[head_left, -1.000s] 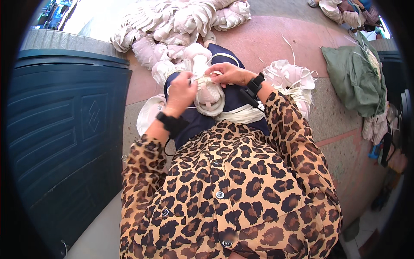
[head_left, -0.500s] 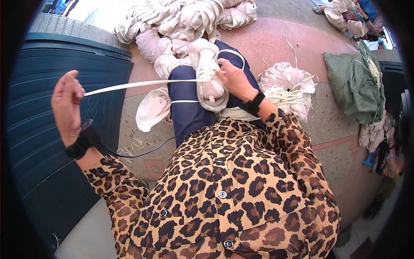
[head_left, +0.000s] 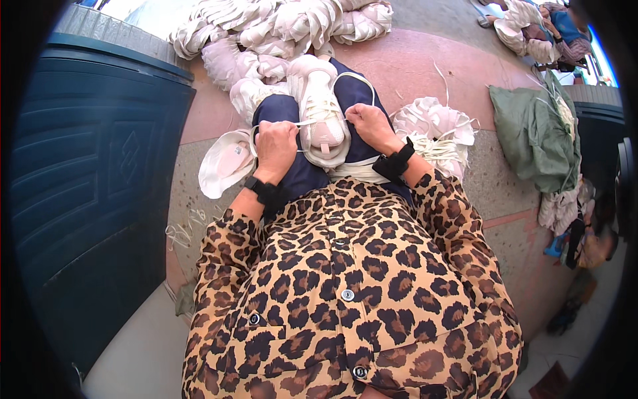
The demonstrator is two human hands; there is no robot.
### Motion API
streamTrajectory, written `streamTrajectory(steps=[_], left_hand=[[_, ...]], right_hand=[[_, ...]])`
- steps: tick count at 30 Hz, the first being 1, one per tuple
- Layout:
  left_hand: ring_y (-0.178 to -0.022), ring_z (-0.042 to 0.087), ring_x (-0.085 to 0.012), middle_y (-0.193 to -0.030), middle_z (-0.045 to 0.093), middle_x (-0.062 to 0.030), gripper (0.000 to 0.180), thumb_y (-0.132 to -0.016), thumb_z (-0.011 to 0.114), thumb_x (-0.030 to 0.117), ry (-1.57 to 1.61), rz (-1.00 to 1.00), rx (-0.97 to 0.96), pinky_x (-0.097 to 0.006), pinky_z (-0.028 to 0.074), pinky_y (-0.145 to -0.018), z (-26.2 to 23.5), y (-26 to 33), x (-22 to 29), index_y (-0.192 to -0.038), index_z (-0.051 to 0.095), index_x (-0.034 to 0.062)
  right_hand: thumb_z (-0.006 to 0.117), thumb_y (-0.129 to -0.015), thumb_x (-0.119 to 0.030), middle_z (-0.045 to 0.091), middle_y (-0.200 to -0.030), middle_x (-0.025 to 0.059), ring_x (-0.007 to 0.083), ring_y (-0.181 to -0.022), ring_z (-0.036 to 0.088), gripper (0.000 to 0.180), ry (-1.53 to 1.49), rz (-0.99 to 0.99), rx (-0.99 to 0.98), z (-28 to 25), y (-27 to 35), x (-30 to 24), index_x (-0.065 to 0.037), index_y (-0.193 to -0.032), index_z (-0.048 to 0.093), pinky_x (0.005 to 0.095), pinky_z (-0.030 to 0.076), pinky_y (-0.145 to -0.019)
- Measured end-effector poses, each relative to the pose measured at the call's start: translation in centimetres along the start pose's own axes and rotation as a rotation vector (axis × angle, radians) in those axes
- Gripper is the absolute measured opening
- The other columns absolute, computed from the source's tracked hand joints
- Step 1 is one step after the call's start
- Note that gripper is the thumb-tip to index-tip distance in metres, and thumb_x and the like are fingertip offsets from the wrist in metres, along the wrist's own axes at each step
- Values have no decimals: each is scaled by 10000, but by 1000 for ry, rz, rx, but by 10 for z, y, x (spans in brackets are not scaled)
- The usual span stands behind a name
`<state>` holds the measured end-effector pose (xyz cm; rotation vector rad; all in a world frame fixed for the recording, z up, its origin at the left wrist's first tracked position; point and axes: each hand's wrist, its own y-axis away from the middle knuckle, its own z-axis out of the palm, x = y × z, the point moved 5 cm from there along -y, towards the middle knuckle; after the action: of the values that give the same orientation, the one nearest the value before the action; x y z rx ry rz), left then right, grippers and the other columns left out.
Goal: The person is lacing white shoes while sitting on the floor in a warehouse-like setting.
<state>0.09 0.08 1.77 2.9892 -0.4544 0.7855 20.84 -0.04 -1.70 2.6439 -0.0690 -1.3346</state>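
A pale pink and white shoe upper (head_left: 318, 83) rests between my thighs, its cream lace threaded across the opening. My left hand (head_left: 276, 147) is closed on the flat shoelace (head_left: 307, 123) just left of the upper, and the lace runs from my fingers to the eyelets. On the other side my right hand (head_left: 372, 126) is pinched close to the upper's right edge, with a short stretch of lace reaching its fingertips. A loop of lace arches over my right thigh, and another length hangs beside my left hand.
Bundled shoe uppers (head_left: 279, 30) are heaped beyond my knees. One loose upper (head_left: 228, 163) lies on the floor at left, and more uppers with a lace bundle (head_left: 435, 130) at right. A dark blue door (head_left: 100, 166) stands left; a green sack (head_left: 538, 133) and another person (head_left: 565, 33) are farther right.
My left hand has come in from far left to beside the upper, and the long taut lace is no longer stretched out. My right hand has shifted slightly right and down.
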Motion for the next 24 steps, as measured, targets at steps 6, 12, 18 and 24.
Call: streamTrajectory(steps=[6, 12, 18, 24], left_hand=[[-783, 514, -274, -733, 614, -88, 130, -764, 580, 181, 19, -18, 35, -391, 405, -677, 13, -2, 1, -731, 640, 71], [-773, 516, -281, -723, 608, -96, 126, -754, 587, 171, -23, -30, 37, -392, 407, -675, 13, -7, 4, -727, 637, 58], [-756, 529, -274, -713, 614, -98, 119, -733, 597, 158, -19, 92, -10, -387, 408, -668, 12, -12, 7, -710, 637, 48], [-740, 530, -253, -694, 618, -85, 128, -723, 619, 181, 11, 99, 36, -371, 406, -662, 15, -14, 12, -710, 654, 59]], right_hand=[[518, -801, -149, 632, -784, 153, 294, -758, 615, 167, -92, 44, 106, 5, -2, 2, -54, -875, 634, 356, 469, -684], [533, -792, -145, 636, -789, 148, 276, -738, 621, 159, -101, 86, 234, 6, 5, -1, -66, -883, 637, 344, 473, -668], [550, -781, -130, 632, -801, 146, 281, -737, 618, 145, -132, 48, 303, 10, 9, -2, -61, -876, 635, 335, 475, -646], [543, -782, -113, 629, -827, 148, 282, -744, 615, 141, -39, -138, 190, 6, 5, -8, -44, -862, 636, 332, 479, -656]])
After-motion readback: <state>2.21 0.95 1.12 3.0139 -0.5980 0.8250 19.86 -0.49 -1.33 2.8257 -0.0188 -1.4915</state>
